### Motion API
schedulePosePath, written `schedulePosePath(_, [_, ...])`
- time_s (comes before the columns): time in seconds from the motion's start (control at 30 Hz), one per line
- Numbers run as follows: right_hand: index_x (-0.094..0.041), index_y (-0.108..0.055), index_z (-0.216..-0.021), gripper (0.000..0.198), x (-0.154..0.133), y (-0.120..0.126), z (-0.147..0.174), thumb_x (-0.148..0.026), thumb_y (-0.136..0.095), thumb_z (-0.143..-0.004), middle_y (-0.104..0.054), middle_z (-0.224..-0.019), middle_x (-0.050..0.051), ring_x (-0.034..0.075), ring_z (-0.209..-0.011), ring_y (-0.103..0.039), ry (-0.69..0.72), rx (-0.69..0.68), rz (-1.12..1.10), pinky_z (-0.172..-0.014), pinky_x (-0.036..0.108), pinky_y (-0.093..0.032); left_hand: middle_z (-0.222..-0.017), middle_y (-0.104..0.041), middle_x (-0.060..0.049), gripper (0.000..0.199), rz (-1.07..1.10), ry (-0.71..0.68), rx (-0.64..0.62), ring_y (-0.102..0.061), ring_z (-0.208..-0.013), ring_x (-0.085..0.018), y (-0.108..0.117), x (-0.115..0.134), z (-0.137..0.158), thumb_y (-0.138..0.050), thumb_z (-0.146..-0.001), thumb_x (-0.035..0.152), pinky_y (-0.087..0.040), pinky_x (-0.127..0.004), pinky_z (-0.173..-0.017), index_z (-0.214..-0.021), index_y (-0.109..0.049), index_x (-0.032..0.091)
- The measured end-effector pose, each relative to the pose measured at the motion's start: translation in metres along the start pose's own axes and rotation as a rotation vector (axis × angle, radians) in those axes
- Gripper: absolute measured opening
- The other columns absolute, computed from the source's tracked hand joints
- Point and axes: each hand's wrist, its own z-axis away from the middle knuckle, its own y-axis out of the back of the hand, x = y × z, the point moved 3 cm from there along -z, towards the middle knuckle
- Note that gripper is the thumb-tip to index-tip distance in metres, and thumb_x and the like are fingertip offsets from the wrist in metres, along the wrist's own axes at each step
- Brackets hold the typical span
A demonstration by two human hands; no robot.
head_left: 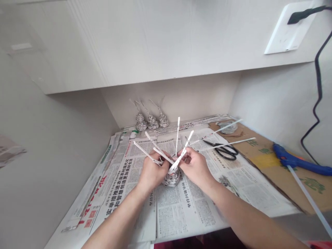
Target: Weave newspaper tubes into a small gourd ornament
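Between my hands stands a small woven newspaper gourd [171,180], its rounded lower part resting on the newspaper. Several rolled paper strips [178,136] fan up and outward from its top. My left hand [155,170] is closed around the left side of the weave, with fingertips at the bases of the strips. On the right side, my right hand [194,165] pinches at a paper strip near the top of the weave. Long pale strips [228,143] stick out past it to the right. Some fingertips are hidden behind the strips.
Newspaper sheets [124,186] cover the table. Three finished woven gourds [151,121] stand at the back beside a row of rolled paper sticks [192,123]. Black scissors [224,151], a cardboard sheet [261,162] and a blue glue gun [298,160] lie to the right.
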Motion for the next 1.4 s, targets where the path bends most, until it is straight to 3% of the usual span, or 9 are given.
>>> schedulePosePath(0.13, [-0.022, -0.063, -0.082, 0.011, 0.009, -0.003, -0.003, -0.029, -0.067, -0.073, -0.058, -0.062, -0.004, 0.012, -0.052, -0.052, -0.028, -0.018, -0.057, -0.052, 0.024, -0.042, -0.085, -0.070, -0.003, 0.015, 0.006, -0.037, 0.005, -0.065, -0.082, -0.017, 0.001, 0.005, 0.000, -0.057, -0.073, 0.013, -0.049, -0.027, -0.078, -0.081, -0.068, 0.019])
schedulePosePath(0.23, [-0.022, -0.063, -0.089, 0.015, 0.012, -0.007, -0.003, -0.028, -0.066, -0.076, -0.060, -0.068, -0.003, 0.011, -0.055, -0.054, -0.050, -0.030, -0.276, -0.053, 0.024, -0.044, -0.085, -0.070, -0.002, 0.017, 0.032, -0.069, -0.001, -0.065, -0.083, -0.016, 0.001, 0.009, 0.001, -0.057, -0.072, 0.010, -0.049, -0.026, -0.079, -0.080, -0.068, 0.019])
schedulePosePath(0.37, [-0.021, -0.059, -0.085, 0.013, 0.007, -0.010, -0.004, -0.031, -0.064, -0.080, -0.059, -0.067, -0.003, 0.008, -0.048, -0.050, -0.070, -0.075, -0.629, -0.041, 0.019, -0.038, -0.085, -0.070, -0.002, 0.019, 0.078, -0.059, -0.026, -0.065, -0.082, -0.016, 0.001, 0.009, 0.001, -0.056, -0.071, 0.008, -0.049, -0.026, -0.079, -0.080, -0.069, 0.018])
schedulePosePath(0.5, [-0.021, -0.057, -0.089, 0.018, 0.006, -0.008, -0.007, -0.035, -0.063, -0.081, -0.066, -0.079, 0.000, 0.007, -0.046, -0.051, -0.130, -0.066, -0.790, -0.035, 0.017, -0.032, -0.083, -0.071, -0.003, 0.018, 0.157, -0.009, -0.061, -0.066, -0.079, -0.016, -0.001, 0.007, 0.000, -0.055, -0.072, 0.008, -0.050, -0.026, -0.076, -0.080, -0.069, 0.017])
schedulePosePath(0.63, [-0.020, -0.061, -0.097, 0.026, 0.009, -0.006, -0.008, -0.037, -0.065, -0.078, -0.062, -0.071, -0.002, 0.008, -0.042, -0.049, -0.135, -0.059, -0.633, -0.033, 0.019, -0.034, -0.083, -0.071, -0.003, 0.019, 0.196, 0.013, -0.063, -0.066, -0.077, -0.016, -0.002, 0.005, -0.001, -0.056, -0.072, 0.008, -0.050, -0.025, -0.074, -0.081, -0.069, 0.017])
schedulePosePath(0.8, [-0.021, -0.061, -0.094, 0.023, 0.007, -0.005, -0.003, -0.024, -0.069, -0.072, -0.058, -0.063, -0.005, 0.008, -0.042, -0.050, -0.096, -0.013, -0.396, -0.038, 0.019, -0.040, -0.081, -0.072, -0.003, 0.017, 0.171, 0.060, -0.018, -0.066, -0.076, -0.017, -0.001, 0.002, -0.002, -0.059, -0.070, 0.010, -0.051, -0.026, -0.072, -0.081, -0.070, 0.017])
schedulePosePath(0.93, [-0.022, -0.054, -0.090, 0.023, 0.007, -0.006, 0.002, -0.025, -0.068, -0.072, -0.064, -0.069, -0.003, 0.011, -0.048, -0.056, -0.197, -0.068, -0.401, -0.038, 0.019, -0.041, -0.080, -0.070, -0.002, 0.018, 0.103, 0.034, 0.021, -0.065, -0.074, -0.016, 0.001, 0.003, -0.003, -0.060, -0.069, 0.008, -0.050, -0.026, -0.071, -0.079, -0.071, 0.018])
schedulePosePath(1.13, [-0.019, -0.060, -0.074, 0.021, 0.013, -0.010, 0.002, -0.039, -0.064, -0.077, -0.058, -0.052, -0.003, 0.010, -0.043, -0.052, -0.267, -0.133, -0.334, -0.038, 0.019, -0.039, -0.078, -0.068, -0.001, 0.022, 0.028, -0.076, 0.021, -0.063, -0.075, -0.014, 0.005, 0.010, -0.002, -0.059, -0.068, 0.004, -0.049, -0.026, -0.073, -0.076, -0.071, 0.020])
schedulePosePath(1.4, [-0.018, -0.067, -0.074, 0.017, 0.022, -0.016, 0.000, -0.034, -0.064, -0.076, -0.059, -0.052, -0.002, 0.009, -0.039, -0.046, -0.305, -0.132, -0.478, -0.036, 0.020, -0.034, -0.084, -0.071, -0.002, 0.021, 0.063, 0.014, -0.053, -0.066, -0.078, -0.016, 0.004, 0.010, 0.000, -0.058, -0.070, 0.008, -0.051, -0.026, -0.074, -0.082, -0.071, 0.019])
